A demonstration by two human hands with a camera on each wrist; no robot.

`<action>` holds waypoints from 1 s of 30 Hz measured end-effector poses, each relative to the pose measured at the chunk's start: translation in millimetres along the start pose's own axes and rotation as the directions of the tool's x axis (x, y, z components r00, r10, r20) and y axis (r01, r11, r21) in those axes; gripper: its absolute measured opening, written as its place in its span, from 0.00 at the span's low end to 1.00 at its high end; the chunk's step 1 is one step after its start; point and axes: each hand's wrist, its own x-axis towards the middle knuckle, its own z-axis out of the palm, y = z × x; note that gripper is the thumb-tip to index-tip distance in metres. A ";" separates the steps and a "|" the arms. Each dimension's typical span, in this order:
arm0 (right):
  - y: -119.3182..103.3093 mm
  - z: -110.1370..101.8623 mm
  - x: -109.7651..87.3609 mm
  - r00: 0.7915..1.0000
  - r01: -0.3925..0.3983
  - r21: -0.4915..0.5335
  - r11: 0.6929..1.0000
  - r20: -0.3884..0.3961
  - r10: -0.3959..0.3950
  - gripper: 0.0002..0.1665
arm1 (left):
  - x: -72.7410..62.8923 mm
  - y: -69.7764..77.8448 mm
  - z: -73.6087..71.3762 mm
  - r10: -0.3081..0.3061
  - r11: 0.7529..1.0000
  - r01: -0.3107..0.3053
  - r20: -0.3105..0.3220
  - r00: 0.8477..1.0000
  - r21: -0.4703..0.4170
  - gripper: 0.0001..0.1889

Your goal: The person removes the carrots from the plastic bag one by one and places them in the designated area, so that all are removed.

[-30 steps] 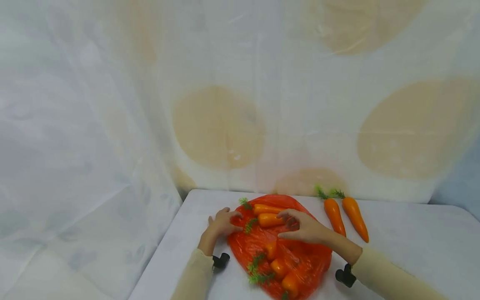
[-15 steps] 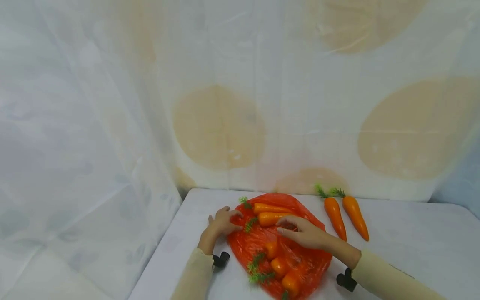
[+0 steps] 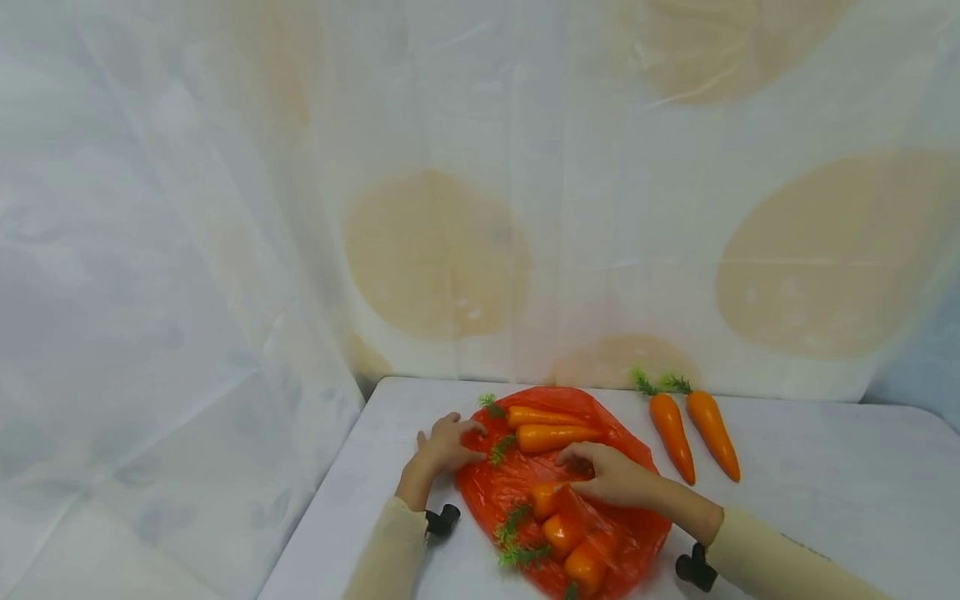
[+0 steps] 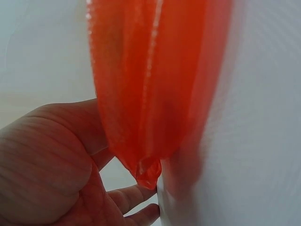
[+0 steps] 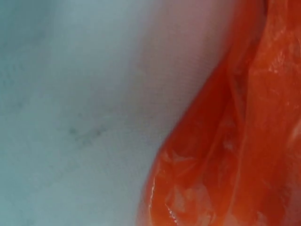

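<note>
A red plastic bag (image 3: pixel 498 487) lies spread on the white table. Two carrots (image 3: pixel 551 438) with green tops lie on its far part. Closer to me, several rounded orange carrot ends (image 3: pixel 558 533) show through or beside the film. At the bag's left edge, my left hand (image 3: pixel 444 443) rests with thumb and index finger apart. The left wrist view has the film (image 4: pixel 146 84) hanging before its palm and fingers. My right hand (image 3: pixel 611 477) pinches a fold of the bag's upper film near the middle. Only film and table appear in the right wrist view.
Two more carrots (image 3: pixel 712 435) with green tops lie on the table (image 3: pixel 825 483), right of the bag. A pale curtain with beige spots (image 3: pixel 438 254) stands behind the table's back edge, and another sheet (image 3: pixel 165 333) hangs at the left.
My right hand has moved back toward me, away from the two far carrots, and draws the bag's film with it. More of those carrots shows. The left hand has stayed put.
</note>
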 end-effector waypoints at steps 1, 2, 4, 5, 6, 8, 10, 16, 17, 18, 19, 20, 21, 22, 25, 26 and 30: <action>0.1 -0.8 0.3 1.000 -0.003 0.007 1.000 0.009 0.003 0.18 | 0.3 0.0 0.0 0.000 1.000 0.000 -0.002 1.000 0.001 0.15; -0.2 -1.6 0.4 1.000 -0.007 0.011 1.000 0.018 0.006 0.18 | 0.4 0.3 -0.3 0.002 1.000 -0.002 -0.003 1.000 0.001 0.15; -0.4 -3.0 0.5 0.999 -0.011 0.015 1.000 0.035 0.011 0.20 | 1.0 0.4 -0.5 0.000 1.000 0.000 -0.003 1.000 0.004 0.15; -0.9 -3.3 0.4 0.999 -0.016 0.017 1.000 0.044 0.016 0.20 | 1.0 0.5 -0.7 -0.001 1.000 0.001 -0.002 1.000 0.006 0.16; -1.3 -3.6 0.2 0.998 -0.020 0.020 1.000 0.052 0.019 0.20 | 0.9 0.9 -0.9 -0.002 1.000 0.002 -0.002 1.000 0.005 0.16; -2.3 -3.3 -0.5 0.998 -0.027 0.020 0.999 0.065 0.026 0.22 | 0.8 1.2 -1.2 -0.007 1.000 0.007 0.001 1.000 0.004 0.16; -2.2 -2.5 -1.0 0.997 -0.033 0.022 0.999 0.076 0.032 0.22 | 0.1 1.6 -1.3 -0.009 1.000 0.009 0.002 1.000 0.002 0.16; 3.4 -2.4 -1.7 0.994 -0.054 0.020 0.998 0.092 0.052 0.20 | -0.2 1.5 -0.9 -0.012 1.000 0.012 0.007 1.000 -0.004 0.15; 4.5 -2.6 -1.5 0.994 -0.055 0.018 0.998 0.095 0.053 0.19 | -0.1 1.1 -0.8 -0.012 1.000 0.012 0.006 1.000 -0.002 0.15; 5.4 -2.9 -1.3 0.994 -0.056 0.021 0.998 0.098 0.054 0.19 | -0.2 0.9 -0.8 -0.014 1.000 0.014 0.006 1.000 0.000 0.15; 6.2 -3.1 -1.1 0.994 -0.054 0.016 0.998 0.097 0.052 0.18 | -0.3 0.9 -1.0 -0.011 1.000 0.011 0.004 1.000 0.003 0.14; 6.8 -3.4 -1.0 0.994 -0.052 0.011 0.999 0.096 0.051 0.18 | 0.1 0.6 -1.1 -0.011 1.000 0.011 0.003 1.000 0.006 0.14; 7.5 -3.6 -0.9 0.994 -0.052 0.009 0.999 0.094 0.051 0.18 | 0.4 0.5 -1.2 -0.008 1.000 0.008 0.000 1.000 0.007 0.14; 7.8 -4.0 -0.9 0.994 -0.056 0.005 0.998 0.090 0.056 0.18 | 0.7 0.4 -1.3 -0.006 1.000 0.006 -0.003 1.000 0.011 0.14; 8.6 -4.7 -0.3 0.995 -0.062 -0.013 0.998 0.076 0.063 0.18 | 1.7 0.2 -1.1 -0.005 1.000 0.005 -0.006 1.000 0.014 0.14; 8.6 -5.0 -0.2 0.995 -0.064 -0.011 0.998 0.072 0.065 0.18 | 2.0 0.1 -0.8 -0.008 1.000 0.009 -0.005 1.000 0.013 0.15; 9.8 -5.8 0.5 0.995 -0.073 -0.029 0.997 0.069 0.075 0.18 | 2.2 0.3 -0.1 -0.020 1.000 0.020 0.006 1.000 0.005 0.15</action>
